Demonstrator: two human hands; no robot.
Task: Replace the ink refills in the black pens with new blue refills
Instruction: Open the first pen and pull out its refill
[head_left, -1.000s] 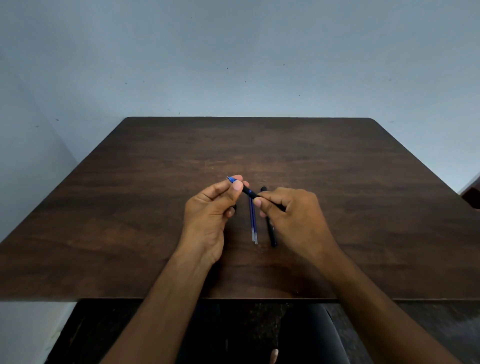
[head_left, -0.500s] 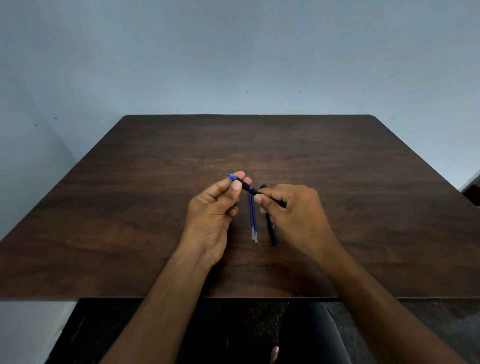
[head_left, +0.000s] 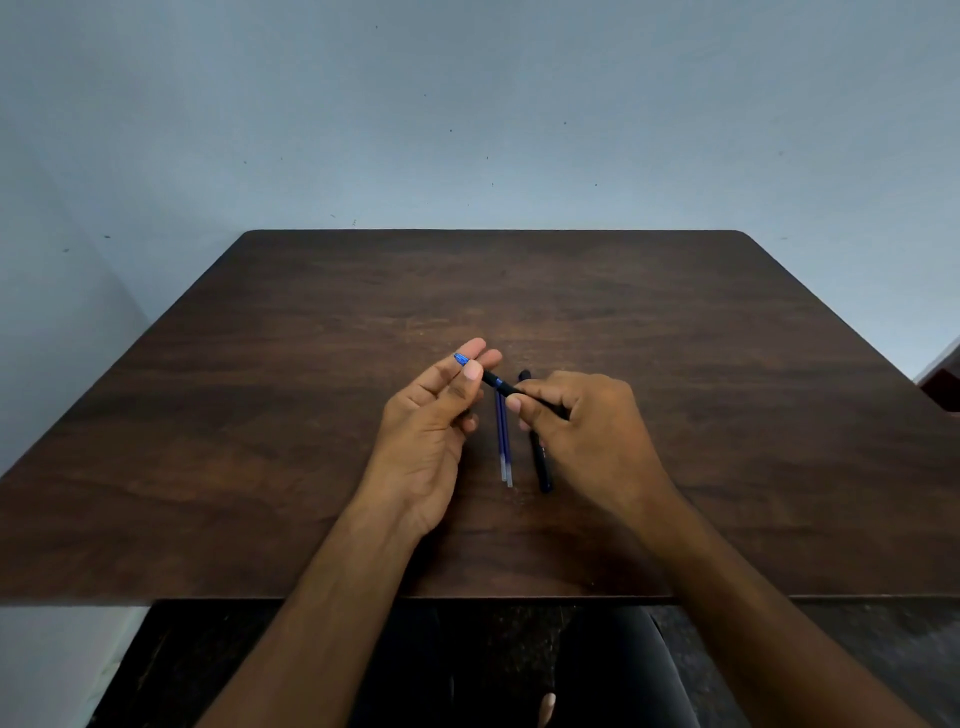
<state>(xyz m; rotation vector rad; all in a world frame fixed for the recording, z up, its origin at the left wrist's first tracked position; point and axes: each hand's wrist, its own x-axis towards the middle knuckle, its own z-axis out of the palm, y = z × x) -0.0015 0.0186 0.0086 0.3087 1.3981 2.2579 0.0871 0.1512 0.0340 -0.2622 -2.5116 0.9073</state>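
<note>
Over the worktop (head_left: 260, 467) we've got a pen (head_left: 501, 385) held up, right hand (head_left: 587, 431) curled round its barrel, left hand (head_left: 431, 415) pinching the blue tip. Two refills (head_left: 504, 441) and another pen (head_left: 540, 462) lie between our hands.

The left hand (head_left: 434, 415) fingers have loosened, seemingly drawing the blue tip (head_left: 460, 358) outward.

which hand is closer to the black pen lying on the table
Right. The right hand hovers directly over the lying black pen, covering its middle; the left hand sits beyond the blue refills.
</note>
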